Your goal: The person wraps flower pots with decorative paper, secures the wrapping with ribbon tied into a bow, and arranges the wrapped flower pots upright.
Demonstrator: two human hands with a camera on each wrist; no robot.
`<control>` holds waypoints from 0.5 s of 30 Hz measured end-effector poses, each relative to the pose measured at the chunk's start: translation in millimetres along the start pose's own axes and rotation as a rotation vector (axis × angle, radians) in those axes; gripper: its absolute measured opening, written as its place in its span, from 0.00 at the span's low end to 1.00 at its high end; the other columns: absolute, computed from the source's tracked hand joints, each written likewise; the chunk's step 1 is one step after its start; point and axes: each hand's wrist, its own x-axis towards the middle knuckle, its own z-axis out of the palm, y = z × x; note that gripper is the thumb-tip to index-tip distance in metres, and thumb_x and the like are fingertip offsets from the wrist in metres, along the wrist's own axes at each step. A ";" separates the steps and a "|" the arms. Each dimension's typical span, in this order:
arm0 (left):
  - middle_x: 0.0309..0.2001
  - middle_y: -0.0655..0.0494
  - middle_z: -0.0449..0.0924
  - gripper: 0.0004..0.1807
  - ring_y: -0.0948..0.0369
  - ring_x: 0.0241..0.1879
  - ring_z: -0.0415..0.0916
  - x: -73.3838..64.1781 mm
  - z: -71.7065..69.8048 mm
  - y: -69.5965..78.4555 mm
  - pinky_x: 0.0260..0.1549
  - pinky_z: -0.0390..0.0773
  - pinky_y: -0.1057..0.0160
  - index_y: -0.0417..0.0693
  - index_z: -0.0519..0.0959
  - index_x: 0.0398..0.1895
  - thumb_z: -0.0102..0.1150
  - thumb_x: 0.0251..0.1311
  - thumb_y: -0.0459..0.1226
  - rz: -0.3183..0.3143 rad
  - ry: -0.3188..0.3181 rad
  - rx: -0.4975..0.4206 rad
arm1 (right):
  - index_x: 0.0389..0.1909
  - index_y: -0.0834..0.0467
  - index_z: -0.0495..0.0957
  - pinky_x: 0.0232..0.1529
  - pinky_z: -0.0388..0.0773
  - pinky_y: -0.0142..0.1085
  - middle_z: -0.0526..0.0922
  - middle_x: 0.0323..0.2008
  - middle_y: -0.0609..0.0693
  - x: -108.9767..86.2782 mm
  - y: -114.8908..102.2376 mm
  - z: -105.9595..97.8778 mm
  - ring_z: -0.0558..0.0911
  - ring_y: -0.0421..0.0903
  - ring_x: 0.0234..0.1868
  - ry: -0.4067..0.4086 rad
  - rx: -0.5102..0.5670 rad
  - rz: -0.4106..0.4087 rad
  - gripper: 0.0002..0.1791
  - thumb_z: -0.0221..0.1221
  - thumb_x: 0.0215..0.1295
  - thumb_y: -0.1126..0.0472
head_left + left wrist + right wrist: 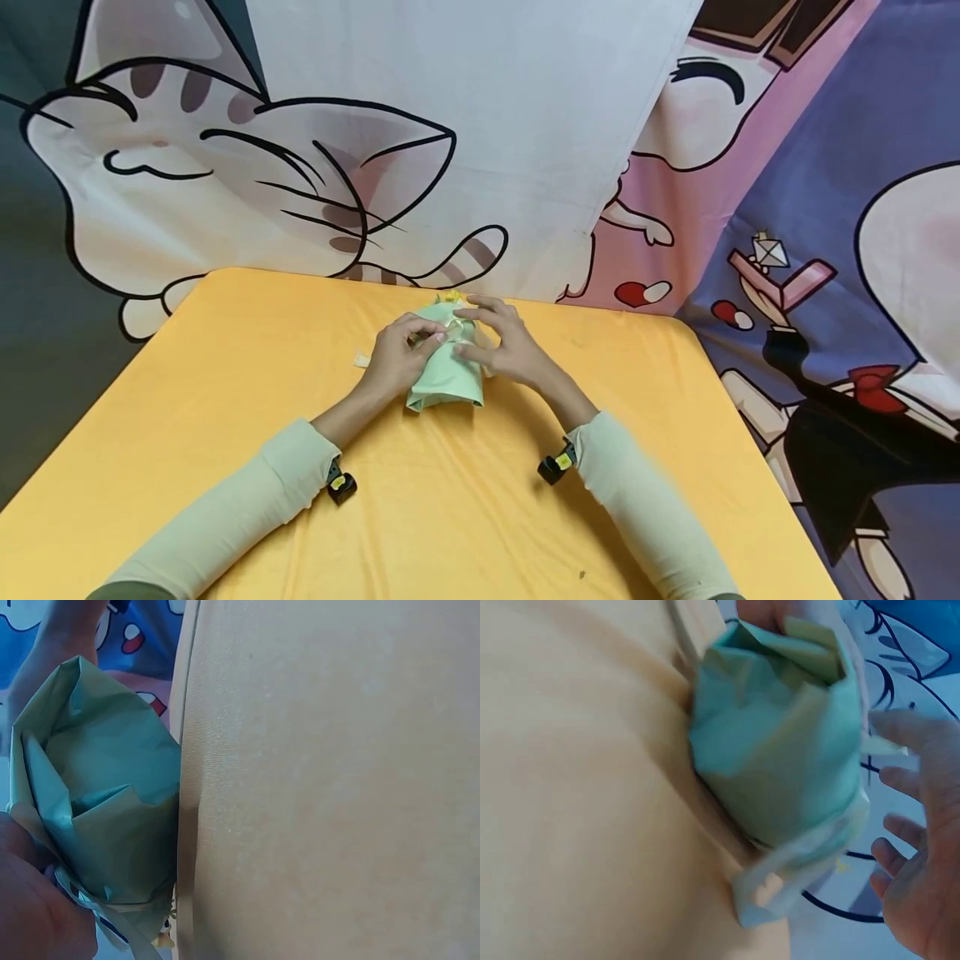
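A small bouquet wrapped in light green paper (447,385) lies on the yellow-covered table, its folded paper end toward me. Yellow flowers (452,296) peek out at the far end. A pale ribbon (799,851) goes round the wrap's narrower part, and one end of it sticks out to the left. My left hand (401,354) pinches the ribbon on top of the wrap with thumb and forefinger. On the other side, my right hand (506,340) hovers close with fingers spread; the right wrist view shows them apart from the paper.
The yellow tablecloth (300,367) has wrinkles and one small dark speck (581,574) near the front. Behind the table hangs a cartoon-printed cloth (525,125), close to the table's far edge.
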 end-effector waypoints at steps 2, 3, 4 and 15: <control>0.54 0.46 0.89 0.09 0.52 0.47 0.81 0.8 -1.4 -0.8 0.47 0.78 0.62 0.43 0.92 0.54 0.68 0.81 0.36 -0.004 0.000 0.000 | 0.79 0.52 0.80 0.81 0.62 0.72 0.64 0.88 0.59 0.1 0.8 6.8 0.61 0.65 0.86 -0.009 0.000 -0.024 0.33 0.72 0.77 0.50; 0.54 0.46 0.89 0.09 0.52 0.47 0.81 1.2 -1.9 -1.1 0.47 0.78 0.62 0.43 0.92 0.54 0.68 0.81 0.36 -0.004 -0.002 0.001 | 0.78 0.52 0.81 0.81 0.63 0.72 0.64 0.88 0.60 0.9 1.1 10.0 0.62 0.65 0.86 -0.001 0.002 -0.038 0.32 0.72 0.78 0.50; 0.53 0.46 0.88 0.09 0.52 0.47 0.81 1.5 -2.1 -1.3 0.47 0.78 0.62 0.43 0.92 0.54 0.68 0.81 0.36 -0.005 -0.004 -0.001 | 0.76 0.52 0.82 0.80 0.64 0.71 0.66 0.87 0.60 1.9 1.6 12.9 0.63 0.65 0.85 0.014 0.002 -0.055 0.29 0.72 0.78 0.51; 0.55 0.44 0.90 0.09 0.51 0.49 0.83 1.0 -2.0 -2.4 0.46 0.78 0.67 0.41 0.93 0.53 0.70 0.79 0.36 -0.016 -0.006 -0.032 | 0.45 0.61 0.95 0.72 0.79 0.62 0.87 0.70 0.58 0.8 6.1 31.8 0.81 0.63 0.71 0.240 -0.059 -0.134 0.06 0.74 0.75 0.62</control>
